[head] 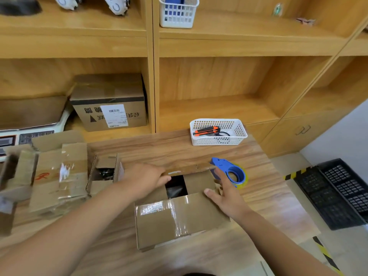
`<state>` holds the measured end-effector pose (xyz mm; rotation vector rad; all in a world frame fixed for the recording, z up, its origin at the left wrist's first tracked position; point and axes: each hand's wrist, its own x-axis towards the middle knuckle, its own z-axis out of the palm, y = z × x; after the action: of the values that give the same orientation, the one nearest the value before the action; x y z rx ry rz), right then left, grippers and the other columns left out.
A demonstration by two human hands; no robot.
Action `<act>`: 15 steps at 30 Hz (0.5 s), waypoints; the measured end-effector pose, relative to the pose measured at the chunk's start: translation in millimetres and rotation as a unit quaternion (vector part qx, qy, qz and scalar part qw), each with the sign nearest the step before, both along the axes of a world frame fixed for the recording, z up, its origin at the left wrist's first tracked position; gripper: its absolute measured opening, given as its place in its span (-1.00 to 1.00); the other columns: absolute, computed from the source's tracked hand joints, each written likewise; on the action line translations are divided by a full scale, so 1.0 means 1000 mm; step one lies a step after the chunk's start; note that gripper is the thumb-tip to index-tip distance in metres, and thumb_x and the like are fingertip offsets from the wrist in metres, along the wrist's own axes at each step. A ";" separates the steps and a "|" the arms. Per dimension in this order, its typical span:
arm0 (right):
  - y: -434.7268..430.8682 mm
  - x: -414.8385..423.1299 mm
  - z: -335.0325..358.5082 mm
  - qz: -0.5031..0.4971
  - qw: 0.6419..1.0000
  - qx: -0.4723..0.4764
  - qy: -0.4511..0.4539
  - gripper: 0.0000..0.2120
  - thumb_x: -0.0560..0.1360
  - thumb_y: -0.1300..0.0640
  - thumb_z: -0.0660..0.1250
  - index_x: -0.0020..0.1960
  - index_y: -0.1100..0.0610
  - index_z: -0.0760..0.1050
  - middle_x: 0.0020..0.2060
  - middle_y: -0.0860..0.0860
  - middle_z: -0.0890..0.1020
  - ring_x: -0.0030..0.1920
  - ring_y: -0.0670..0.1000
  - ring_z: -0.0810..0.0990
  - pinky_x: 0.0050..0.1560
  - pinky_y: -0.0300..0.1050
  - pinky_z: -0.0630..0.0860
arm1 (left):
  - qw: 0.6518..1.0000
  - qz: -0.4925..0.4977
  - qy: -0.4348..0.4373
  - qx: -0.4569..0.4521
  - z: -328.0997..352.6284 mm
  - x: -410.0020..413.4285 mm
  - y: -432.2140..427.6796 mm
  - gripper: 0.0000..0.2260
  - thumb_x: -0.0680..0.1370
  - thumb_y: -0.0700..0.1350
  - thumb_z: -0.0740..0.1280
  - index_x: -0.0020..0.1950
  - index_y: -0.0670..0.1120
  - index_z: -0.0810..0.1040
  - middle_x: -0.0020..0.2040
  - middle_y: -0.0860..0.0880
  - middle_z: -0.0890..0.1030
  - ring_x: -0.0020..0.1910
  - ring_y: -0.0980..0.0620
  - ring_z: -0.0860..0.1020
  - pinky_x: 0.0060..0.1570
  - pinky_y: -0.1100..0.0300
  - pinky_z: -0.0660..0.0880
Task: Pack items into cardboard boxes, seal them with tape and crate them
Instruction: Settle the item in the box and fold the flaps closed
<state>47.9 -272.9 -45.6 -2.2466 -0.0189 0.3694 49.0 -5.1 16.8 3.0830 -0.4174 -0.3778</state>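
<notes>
A cardboard box [175, 220] stands on the wooden table [179, 150] in front of me, its near flap folded over and shiny with old tape. A dark item shows through the gap [176, 188] between the flaps. My left hand [145, 180] rests with straight fingers on the far-left flap. On the right side, my right hand [225, 194] presses the right flap, fingers spread. A blue tape dispenser [229, 172] lies just beyond the box, close to my right fingertips but not held.
A small open box [105, 172] and a taped carton [59, 176] sit at the left. A white basket [219, 132] with an orange cutter stands at the back. A black crate [342, 194] lies on the floor to the right. Shelves rise behind.
</notes>
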 end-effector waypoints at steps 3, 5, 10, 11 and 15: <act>0.002 0.023 0.004 0.024 1.000 0.009 0.018 -0.20 0.43 0.08 0.44 0.53 0.00 0.08 0.36 -0.12 0.38 0.32 -0.21 0.34 0.36 -0.18 0.29 | 0.998 0.025 -0.054 -0.018 0.015 0.020 0.007 -0.67 0.65 0.14 0.00 -0.13 0.01 0.41 -0.26 0.12 0.47 -0.22 0.03 0.44 -0.35 0.16 0.24; 0.003 0.041 0.004 0.036 0.999 0.018 0.017 -0.22 0.44 0.16 0.42 0.53 0.02 0.08 0.40 -0.06 0.37 0.39 -0.13 0.33 0.41 -0.13 0.28 | 0.994 0.049 -0.099 -0.006 0.016 0.034 0.006 -0.68 0.66 0.09 0.01 -0.03 0.01 0.51 -0.21 0.08 0.55 -0.19 0.02 0.49 -0.36 0.17 0.25; 0.019 0.077 0.012 0.038 0.995 0.088 0.018 -0.32 0.47 0.28 0.36 0.50 0.04 0.14 0.28 -0.14 0.41 0.33 -0.15 0.36 0.28 -0.27 0.27 | 0.983 0.122 -0.119 -0.071 0.008 0.055 -0.021 -0.56 0.55 -0.31 0.17 0.36 0.06 0.42 0.25 -0.03 0.57 0.18 -0.07 0.53 0.26 0.09 0.32; 0.022 0.084 0.014 0.037 0.994 0.102 0.019 -0.36 0.48 0.30 0.35 0.47 0.04 0.20 0.25 -0.15 0.43 0.30 -0.15 0.38 0.30 -0.24 0.29 | 0.982 0.126 -0.123 -0.072 0.005 0.058 -0.026 -0.51 0.51 -0.36 0.17 0.37 0.03 0.42 0.28 -0.04 0.54 0.22 -0.08 0.50 0.30 0.07 0.29; 0.031 0.106 0.017 0.039 0.992 0.114 0.020 -0.71 0.47 0.34 0.32 0.06 0.00 0.44 -0.06 -0.13 0.62 -0.09 -0.24 0.59 0.04 -0.23 0.53 | 0.977 0.158 -0.123 -0.077 -0.008 0.068 -0.039 -0.58 0.56 -0.14 0.18 0.42 -0.03 0.32 0.34 -0.05 0.47 0.32 -0.05 0.38 0.31 0.06 0.24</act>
<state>153.5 -241.7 -29.1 -2.0155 -0.1217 0.4308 116.9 -44.3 8.8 2.9765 0.0480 0.0417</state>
